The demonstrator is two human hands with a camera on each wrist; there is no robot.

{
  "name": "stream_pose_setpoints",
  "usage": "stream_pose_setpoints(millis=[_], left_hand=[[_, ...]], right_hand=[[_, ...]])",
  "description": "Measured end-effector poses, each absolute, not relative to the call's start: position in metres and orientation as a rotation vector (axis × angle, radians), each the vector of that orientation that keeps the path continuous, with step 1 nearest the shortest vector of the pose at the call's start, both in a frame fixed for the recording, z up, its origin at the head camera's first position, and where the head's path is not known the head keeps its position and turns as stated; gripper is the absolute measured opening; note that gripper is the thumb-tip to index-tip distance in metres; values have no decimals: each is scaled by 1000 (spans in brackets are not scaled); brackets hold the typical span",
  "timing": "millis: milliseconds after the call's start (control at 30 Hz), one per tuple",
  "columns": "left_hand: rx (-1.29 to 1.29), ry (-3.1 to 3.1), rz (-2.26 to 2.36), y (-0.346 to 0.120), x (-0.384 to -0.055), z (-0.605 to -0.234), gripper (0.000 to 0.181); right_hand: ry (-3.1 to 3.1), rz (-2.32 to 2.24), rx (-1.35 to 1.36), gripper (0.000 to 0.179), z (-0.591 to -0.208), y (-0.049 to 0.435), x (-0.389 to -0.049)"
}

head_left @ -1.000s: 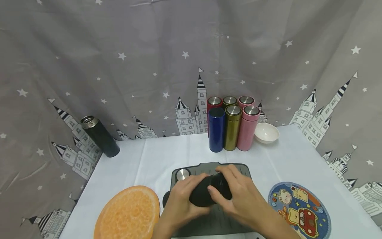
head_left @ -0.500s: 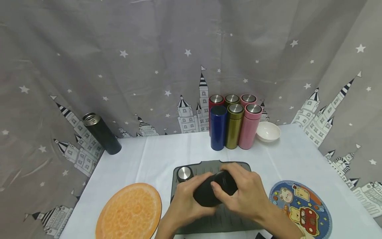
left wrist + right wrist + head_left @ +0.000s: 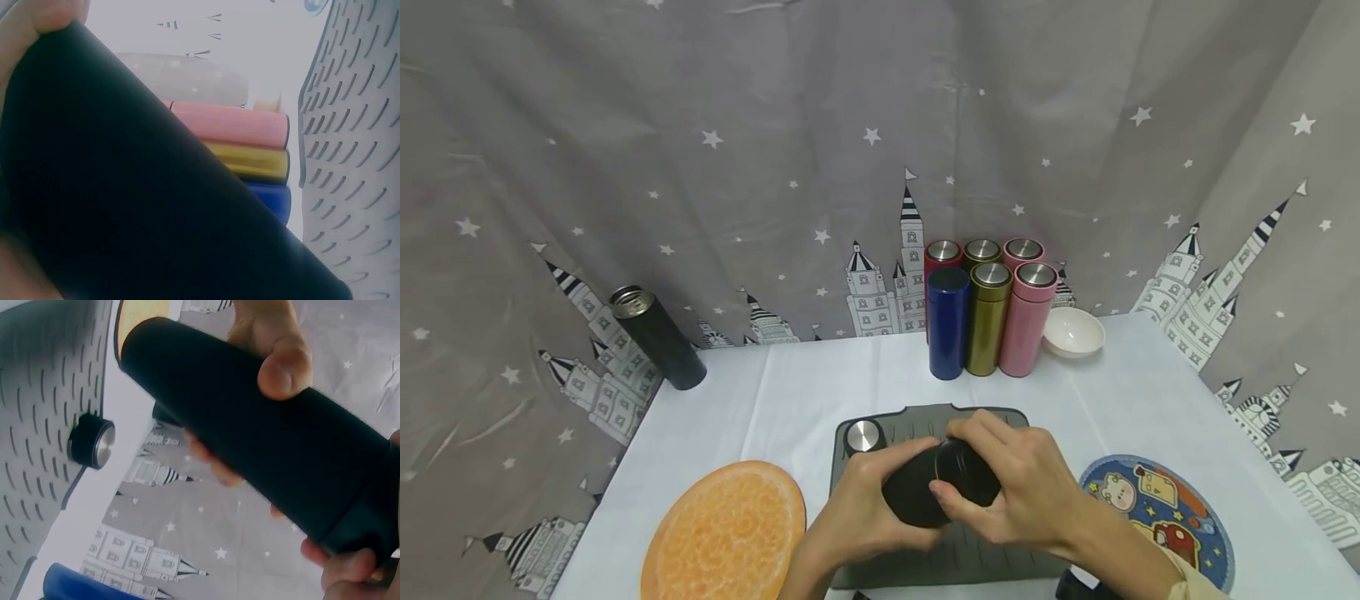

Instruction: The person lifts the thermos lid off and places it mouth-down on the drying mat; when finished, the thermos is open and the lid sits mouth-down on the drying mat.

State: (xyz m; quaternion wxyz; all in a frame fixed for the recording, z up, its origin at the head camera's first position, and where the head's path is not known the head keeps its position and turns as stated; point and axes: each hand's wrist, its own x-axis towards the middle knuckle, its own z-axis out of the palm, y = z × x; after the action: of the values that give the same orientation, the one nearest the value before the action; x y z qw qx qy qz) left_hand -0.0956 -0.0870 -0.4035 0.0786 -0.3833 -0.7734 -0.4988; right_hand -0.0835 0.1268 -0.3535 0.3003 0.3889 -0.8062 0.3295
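A black thermos bottle is held tilted above the grey ridged mat by both hands. My left hand grips its body, with the thumb lying along the side in the right wrist view. The right hand grips the lid end, beyond a thin seam around the bottle. From the left wrist view, the dark bottle body fills much of the picture. A loose black lid with a silver top stands on the mat's far left corner.
An uncapped dark thermos stands at the back left. Red, blue, olive and pink bottles cluster at the back, beside a white bowl. An orange round mat lies left; a blue cartoon mat lies right.
The bottle and both hands have shifted slightly right in the head view. The right forearm and wrist have swung, and more sleeve shows. Both hands keep their grip.
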Motion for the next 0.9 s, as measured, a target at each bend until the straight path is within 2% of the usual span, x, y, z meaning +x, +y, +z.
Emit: stream_pose_setpoints(millis=[300,533,733,900], left_hand=[[-1255,-2361,-1685,-91,-95,-402,81],[-1312,-2460,-1760,-94,-97,-398,73],[-1106,-2496,-1660,-95,-98,-401,75],[-898,-2472,-1315,-90,-96,-405,77]], right_hand=[[-2033,775,1251,42,-352,132,-86],[-1921,736,1401,43,-351,133,-91],[-2119,789,1199,40,-356,132,-95],[-2503,938,776,43,-351,126,-88]])
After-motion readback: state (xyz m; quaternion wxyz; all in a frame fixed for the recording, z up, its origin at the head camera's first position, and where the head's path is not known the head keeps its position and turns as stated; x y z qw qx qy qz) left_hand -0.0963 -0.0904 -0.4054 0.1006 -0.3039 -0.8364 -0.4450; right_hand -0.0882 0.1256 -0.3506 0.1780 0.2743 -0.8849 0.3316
